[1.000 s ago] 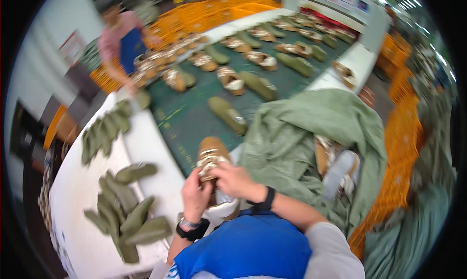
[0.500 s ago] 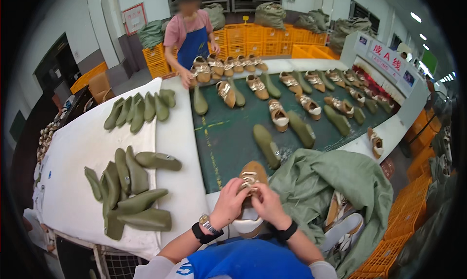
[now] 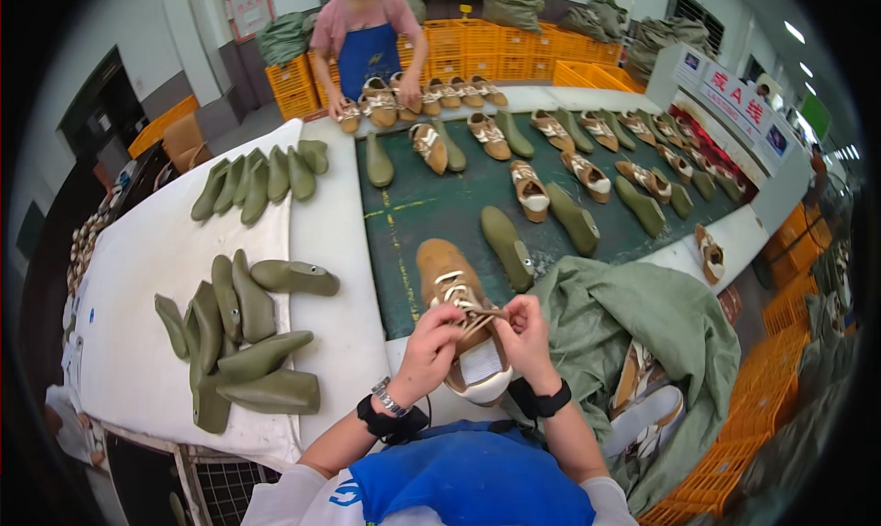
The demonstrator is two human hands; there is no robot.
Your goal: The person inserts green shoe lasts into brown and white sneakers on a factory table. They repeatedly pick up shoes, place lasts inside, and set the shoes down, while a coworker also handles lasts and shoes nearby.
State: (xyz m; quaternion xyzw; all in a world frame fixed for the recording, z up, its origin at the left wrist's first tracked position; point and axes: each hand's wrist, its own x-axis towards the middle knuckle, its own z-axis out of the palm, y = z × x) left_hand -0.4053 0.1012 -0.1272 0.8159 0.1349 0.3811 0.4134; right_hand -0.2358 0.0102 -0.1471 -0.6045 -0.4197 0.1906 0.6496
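A tan lace-up shoe (image 3: pixel 447 262) lies in front of me at the near edge of the table, its toe pointing away and its white heel toward me. My left hand (image 3: pixel 428 353) is closed at the shoe's left side, fingertips pinching the pale shoelace (image 3: pixel 473 317). On the other side my right hand (image 3: pixel 528 341) pinches lace ends, which stretch between the two hands above the shoe's opening. Just beyond the shoe, a green shoe last (image 3: pixel 507 247) rests on the dark green belt (image 3: pixel 395 241).
Several green lasts (image 3: pixel 266 359) lie on the white table (image 3: pixel 128 278) to my left. At right a green sack (image 3: pixel 633 306) holds shoes, beside orange crates (image 3: pixel 757 416). Pairs of shoes and lasts line the belt. Across it a co-worker in a blue apron (image 3: pixel 367 62) handles shoes.
The shoe's toe now shows farther out and to the left. My hands have drawn apart, pulling the laces out between them. The co-worker's hands are now both at the shoe row.
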